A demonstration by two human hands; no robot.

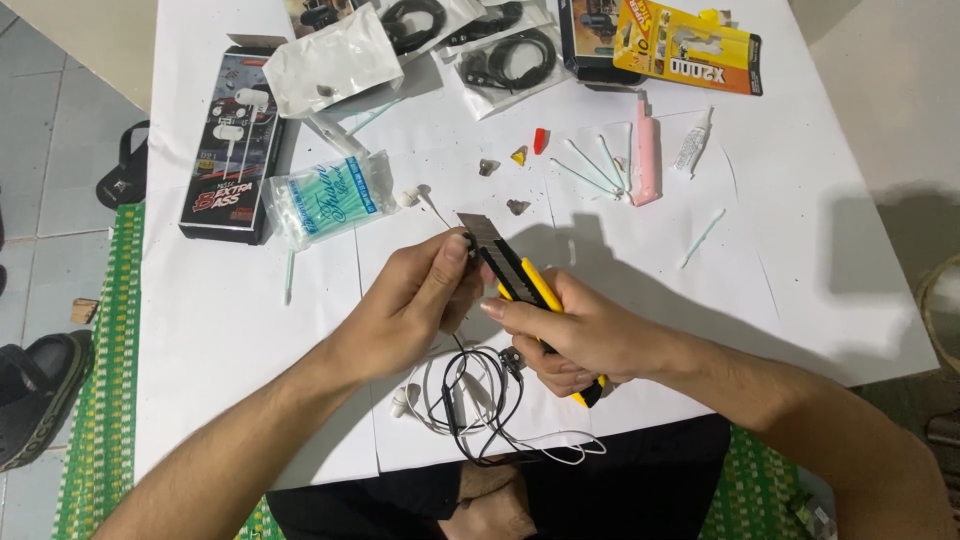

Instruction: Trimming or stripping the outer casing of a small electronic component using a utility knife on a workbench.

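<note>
Right hand [575, 340] gripping yellow-and-black utility knife [528, 285]; left hand [415, 300] pinching small black earbud piece [469, 240] against extended blade, above white paper-covered table [800, 250].

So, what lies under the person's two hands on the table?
Tangled black and white earphone cables on white paper, with a white earbud. The hands cover the cables' upper parts.
</note>
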